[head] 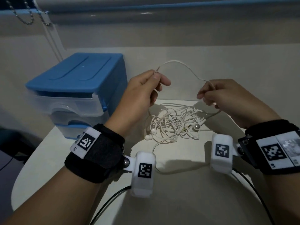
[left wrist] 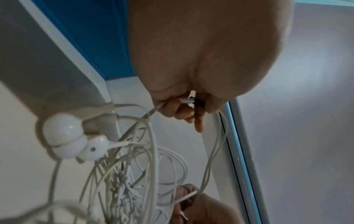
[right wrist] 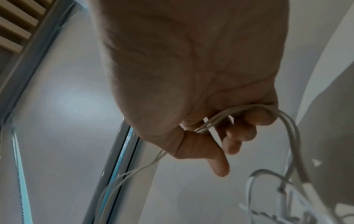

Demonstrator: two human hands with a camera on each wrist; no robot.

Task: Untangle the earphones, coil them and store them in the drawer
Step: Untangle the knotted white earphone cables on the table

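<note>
Left hand [head: 138, 93]: my fingers [left wrist: 184, 109] pinch the earphone cable by its plug.
Right hand [head: 227, 96]: fingers curled round cable strands.
Earphones [head: 175, 122]: tangled heap on worktop [head: 186, 184], between my hands.
Drawer unit [head: 78, 93]: left, closed.

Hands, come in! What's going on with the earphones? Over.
Left hand and right hand both pinch the cable. Earphones a tangled heap on the table. Drawers shut.

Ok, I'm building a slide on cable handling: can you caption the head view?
Both hands, left hand and right hand, hold a cord span above tangled white earphones beside a blue drawer unit.
</note>
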